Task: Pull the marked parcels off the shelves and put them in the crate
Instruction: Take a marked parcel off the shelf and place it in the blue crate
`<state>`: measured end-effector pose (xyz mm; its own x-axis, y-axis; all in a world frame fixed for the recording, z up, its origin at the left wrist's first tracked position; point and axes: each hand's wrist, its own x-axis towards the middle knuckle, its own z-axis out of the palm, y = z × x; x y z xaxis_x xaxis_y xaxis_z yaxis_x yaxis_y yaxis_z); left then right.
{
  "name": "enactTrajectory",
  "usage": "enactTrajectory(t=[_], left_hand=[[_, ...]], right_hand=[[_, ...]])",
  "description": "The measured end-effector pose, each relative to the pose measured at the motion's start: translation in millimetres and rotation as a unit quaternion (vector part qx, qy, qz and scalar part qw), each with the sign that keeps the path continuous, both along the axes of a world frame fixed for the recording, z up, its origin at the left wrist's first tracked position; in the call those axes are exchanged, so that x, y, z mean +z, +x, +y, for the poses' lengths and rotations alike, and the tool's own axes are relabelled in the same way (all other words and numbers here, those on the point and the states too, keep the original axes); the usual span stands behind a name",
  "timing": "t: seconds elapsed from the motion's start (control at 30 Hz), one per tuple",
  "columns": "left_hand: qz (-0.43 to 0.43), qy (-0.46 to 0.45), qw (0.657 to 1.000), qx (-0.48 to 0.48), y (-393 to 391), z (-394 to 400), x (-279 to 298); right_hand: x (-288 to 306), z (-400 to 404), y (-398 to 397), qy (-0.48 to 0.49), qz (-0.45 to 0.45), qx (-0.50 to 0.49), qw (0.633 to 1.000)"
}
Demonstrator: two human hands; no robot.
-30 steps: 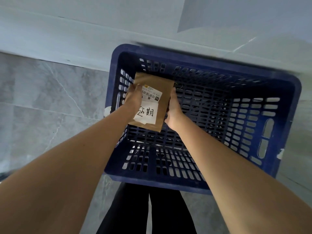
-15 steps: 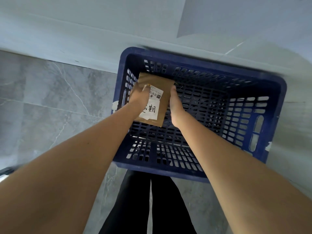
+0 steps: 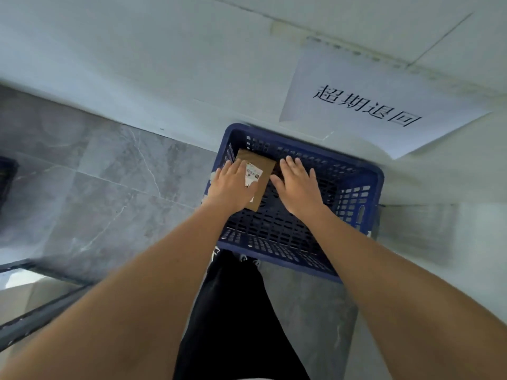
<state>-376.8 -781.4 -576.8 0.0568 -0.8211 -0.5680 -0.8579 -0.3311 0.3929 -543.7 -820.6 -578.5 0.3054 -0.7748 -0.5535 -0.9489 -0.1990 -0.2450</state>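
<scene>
Both hands are over the crate, palms down. The left hand (image 3: pixel 231 187) has its fingers straight and loosely spread, lying across the near-left part of the brown parcel (image 3: pixel 260 171); whether it presses on the paper or only hovers above it, I can't tell from this angle. The right hand (image 3: pixel 297 185) is spread wide as well, holding nothing, just beside the parcel's right edge and apart from it.

The parcel sits inside the blue crate (image 3: pixel 356 176), in the far-left corner. Its long axis runs from the far-left wall back toward the person, slightly slanted, and it looks to be leaning on that corner rather than lying flat, though the floor grid beneath is hard to read. The left hand is plainly the nearer one, so any last nudge falls to it; my judgement is that the parcel is delivered and both hands can simply lift clear.

On the parcel, a white label (image 3: pixel 253 173) shows a barcode block and small print too fine to read, half covered by the left hand. On the wall above, a white sheet (image 3: pixel 365 108) reads 超期退回.
</scene>
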Motion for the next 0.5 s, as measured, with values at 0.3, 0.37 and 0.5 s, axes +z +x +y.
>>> enactTrajectory(t=[0.3, 0.37, 0.5], left_hand=[[-0.047, -0.046, 0.995, -0.068, -7.9, 22.9, 95.2], [-0.057, -0.057, 0.993, -0.088, -12.4, 33.2, 110.7], [-0.068, -0.082, 0.987, -0.120, -20.9, 55.5, 140.9]], right_hand=[[84.6, 32.8, -9.3, -0.039, 0.008, -0.030, 0.999], [99.7, 47.7, -11.8, -0.046, 0.003, -0.035, 0.998], [124.7, 79.8, -21.4, -0.074, 0.003, -0.049, 0.996]])
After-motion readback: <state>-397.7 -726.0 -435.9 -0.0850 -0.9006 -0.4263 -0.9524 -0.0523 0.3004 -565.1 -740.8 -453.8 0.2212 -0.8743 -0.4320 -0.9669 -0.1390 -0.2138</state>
